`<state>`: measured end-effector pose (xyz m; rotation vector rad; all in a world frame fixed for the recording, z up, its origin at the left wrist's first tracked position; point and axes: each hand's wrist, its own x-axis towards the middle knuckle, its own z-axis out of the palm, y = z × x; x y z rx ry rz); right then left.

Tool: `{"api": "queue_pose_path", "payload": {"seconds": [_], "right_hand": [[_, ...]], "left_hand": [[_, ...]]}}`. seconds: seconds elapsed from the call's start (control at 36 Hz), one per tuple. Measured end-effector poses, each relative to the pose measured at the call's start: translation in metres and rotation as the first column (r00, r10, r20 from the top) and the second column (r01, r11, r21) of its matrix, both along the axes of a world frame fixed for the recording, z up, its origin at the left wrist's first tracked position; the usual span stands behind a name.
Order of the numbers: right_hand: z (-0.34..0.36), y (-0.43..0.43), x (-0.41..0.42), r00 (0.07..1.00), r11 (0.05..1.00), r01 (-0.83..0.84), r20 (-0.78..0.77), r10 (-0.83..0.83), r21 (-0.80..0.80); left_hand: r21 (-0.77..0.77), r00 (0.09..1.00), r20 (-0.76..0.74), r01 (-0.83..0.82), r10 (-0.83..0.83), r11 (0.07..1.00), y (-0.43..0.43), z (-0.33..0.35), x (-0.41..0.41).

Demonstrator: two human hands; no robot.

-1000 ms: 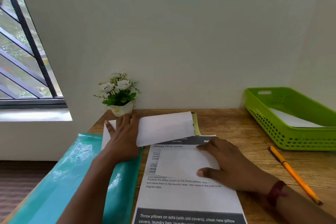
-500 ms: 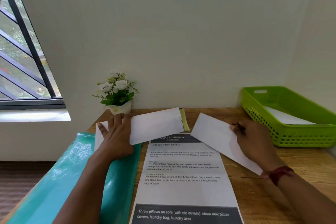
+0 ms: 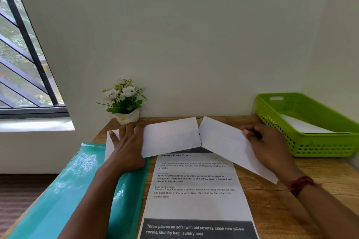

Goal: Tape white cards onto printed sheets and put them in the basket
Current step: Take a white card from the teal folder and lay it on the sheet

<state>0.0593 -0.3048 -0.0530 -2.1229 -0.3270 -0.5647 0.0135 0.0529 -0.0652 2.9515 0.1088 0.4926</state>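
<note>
The right grip (image 3: 266, 141) pinched a white card (image 3: 223, 141) that stretched to its left. The left grip (image 3: 128, 145) lay flat and released, a second card (image 3: 171, 137) touching its right side.

Two bare arms show, up from the near edge of the table. The left hand (image 3: 127, 147) has long fingers (image 3: 123, 132) with short nails. Next to the right hand (image 3: 270, 143), around the wrist, sits a dark red band (image 3: 300, 184). It looks like soft cloth or thread, a bit bumpy.
</note>
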Motion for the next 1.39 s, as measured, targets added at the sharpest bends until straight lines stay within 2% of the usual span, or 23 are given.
{"api": "queue_pose_path", "payload": {"seconds": [0.31,0.58,0.78,0.83,0.89,0.94,1.0,1.08,1.17,1.22,1.39], "right_hand": [[-0.001,-0.003,0.004,0.997,0.987,-0.071,0.004,0.072,-0.144],[-0.008,0.008,0.017,0.994,0.932,-0.007,0.096,0.045,-0.363],[-0.014,0.028,0.015,0.948,0.924,0.043,0.309,0.083,-0.380],[-0.013,0.024,0.017,0.920,0.939,0.108,0.392,0.031,-0.327],[-0.013,0.019,0.015,0.913,0.970,0.168,0.399,-0.086,-0.174],[-0.016,0.014,0.013,0.936,0.975,0.221,0.283,-0.208,-0.013],[-0.016,0.011,0.011,0.957,0.962,0.245,0.130,-0.260,0.122],[-0.015,0.008,0.011,0.965,0.874,0.260,-0.150,-0.216,0.410],[-0.020,0.007,0.014,0.957,0.746,0.251,-0.271,-0.098,0.617],[-0.021,0.010,0.012,0.968,0.721,0.207,-0.246,-0.052,0.661],[-0.022,0.023,0.002,0.987,0.800,0.098,-0.159,-0.004,0.592]], "left_hand": [[0.047,0.998,0.016,0.052,-0.053,0.998,-0.001,-0.002,0.001],[0.096,0.985,0.019,0.167,-0.170,0.981,-0.019,0.000,-0.004],[0.094,0.982,0.002,0.189,-0.190,0.977,-0.028,-0.004,-0.001],[0.077,0.985,0.012,0.173,-0.174,0.982,-0.026,-0.003,-0.001],[0.058,0.988,0.030,0.153,-0.154,0.987,-0.025,-0.003,-0.002],[0.048,0.989,0.053,0.135,-0.137,0.990,-0.025,-0.003,-0.003],[0.035,0.990,0.077,0.119,-0.122,0.992,-0.025,-0.003,-0.002],[0.017,0.987,0.121,0.109,-0.110,0.994,-0.026,-0.005,-0.001],[0.018,0.983,0.143,0.115,-0.116,0.993,-0.029,-0.006,-0.001],[0.025,0.983,0.133,0.121,-0.123,0.992,-0.032,-0.006,-0.002],[0.060,0.978,0.136,0.152,-0.159,0.987,-0.045,-0.004,-0.005]]}}
